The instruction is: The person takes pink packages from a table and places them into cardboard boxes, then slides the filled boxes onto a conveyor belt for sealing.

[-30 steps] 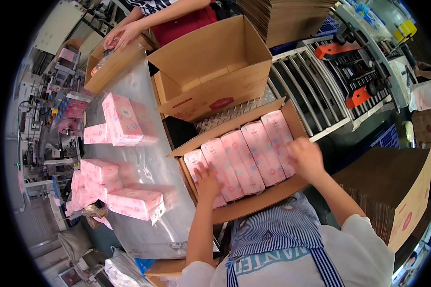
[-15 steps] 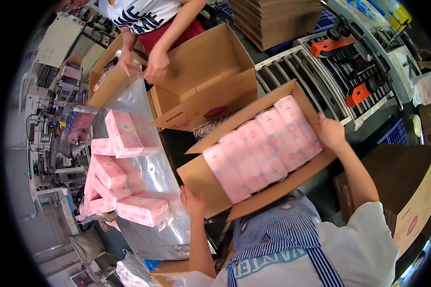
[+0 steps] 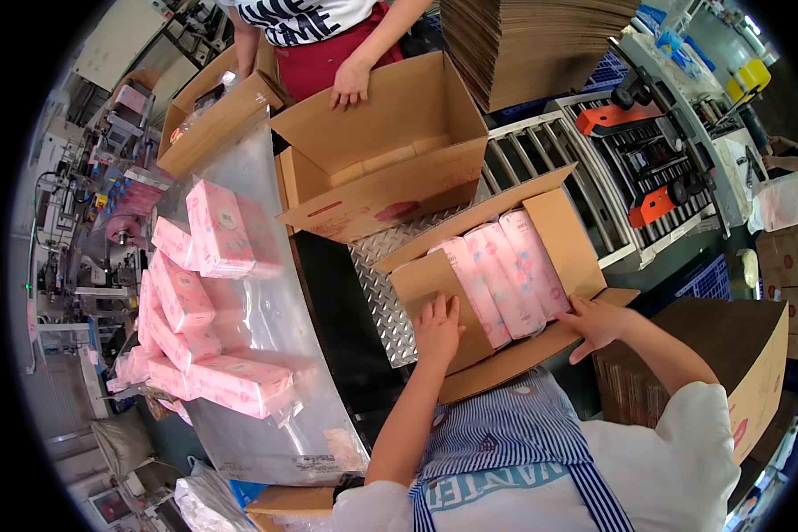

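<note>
A cardboard carton (image 3: 470, 383) stands in front of me, filled with a row of pink-wrapped soft packs (image 3: 504, 275). My left hand (image 3: 439, 330) lies flat on its left end flap (image 3: 426, 285), which is folded inward over some of the packs. At the near right part of the carton my right hand (image 3: 596, 324) has its fingers spread, with the fingertips by the packs and the near long flap. The right end flap (image 3: 554, 239) stands up. Neither hand holds a loose pack.
Several pink packs (image 3: 222, 230) lie on the metal table (image 3: 284, 301) at left. A second carton (image 3: 381, 191) stands open beyond mine, a co-worker's hand (image 3: 350, 82) on its rim. A roller conveyor (image 3: 550, 168) is at right; flattened cartons (image 3: 674, 355) are stacked nearby.
The left end flap has gone from spread out to folded over the packs, under my left hand. My right hand has moved nearer along the carton. The co-worker's hands have moved apart.
</note>
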Available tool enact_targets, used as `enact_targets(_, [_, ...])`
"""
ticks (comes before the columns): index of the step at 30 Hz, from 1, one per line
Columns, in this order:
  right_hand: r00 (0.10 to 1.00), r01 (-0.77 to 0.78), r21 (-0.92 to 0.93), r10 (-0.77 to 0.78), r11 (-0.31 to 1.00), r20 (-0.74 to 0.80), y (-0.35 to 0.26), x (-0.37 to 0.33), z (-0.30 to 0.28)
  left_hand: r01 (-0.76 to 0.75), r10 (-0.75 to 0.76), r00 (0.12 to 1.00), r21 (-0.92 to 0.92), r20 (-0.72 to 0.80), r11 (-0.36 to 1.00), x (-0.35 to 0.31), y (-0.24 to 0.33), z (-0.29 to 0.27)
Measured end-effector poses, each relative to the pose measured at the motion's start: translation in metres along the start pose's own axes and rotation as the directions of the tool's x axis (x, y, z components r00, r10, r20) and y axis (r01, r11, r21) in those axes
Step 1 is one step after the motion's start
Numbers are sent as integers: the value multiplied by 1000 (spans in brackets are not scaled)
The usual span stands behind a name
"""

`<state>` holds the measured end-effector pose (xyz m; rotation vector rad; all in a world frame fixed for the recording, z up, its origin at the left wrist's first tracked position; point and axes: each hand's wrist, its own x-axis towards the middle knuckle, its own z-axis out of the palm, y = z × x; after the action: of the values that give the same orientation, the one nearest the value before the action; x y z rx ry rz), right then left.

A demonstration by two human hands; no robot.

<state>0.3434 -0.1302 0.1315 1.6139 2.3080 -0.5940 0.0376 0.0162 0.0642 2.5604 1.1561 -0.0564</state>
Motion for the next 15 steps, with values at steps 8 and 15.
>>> enact_targets(8, [876, -402, 80, 408, 912, -256, 19, 102, 0, 100, -109, 994, -238, -28, 966, 15, -38, 2])
enact_targets(15, [754, -393, -214, 180, 894, -632, 18, 175, -62, 511, -607, 769, -764, 201, 394, -11, -64, 72])
